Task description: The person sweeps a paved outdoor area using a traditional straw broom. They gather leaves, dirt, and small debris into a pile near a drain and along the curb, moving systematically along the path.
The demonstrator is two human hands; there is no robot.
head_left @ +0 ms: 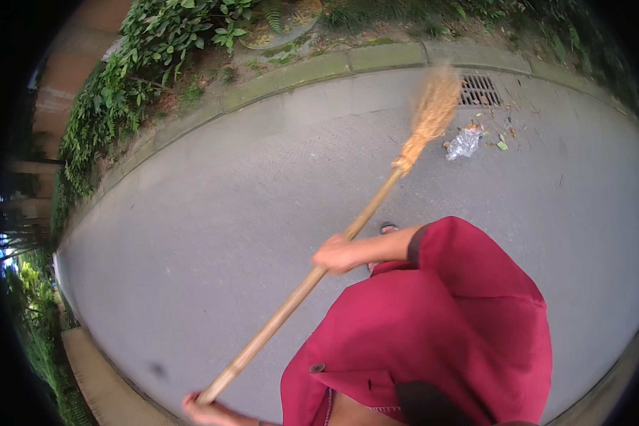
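Note:
A long-handled broom slants across the view, its wooden handle running from lower left to upper right. My left hand is closed around the handle's end, near the lower edge. Partway up the handle, my right hand is wrapped around it, its forearm coming out of a red sleeve. The straw broom head, blurred by motion, is over the pavement near the kerb. Just right of the bristles lies a crumpled clear plastic bag, apart from them, with scattered leaves beside it.
A metal drain grate is set in the pavement beside the bristles. Behind it curves a mossy stone kerb, with leafy plants beyond. Part of a shoe shows past my right forearm. A low ledge borders the lower left.

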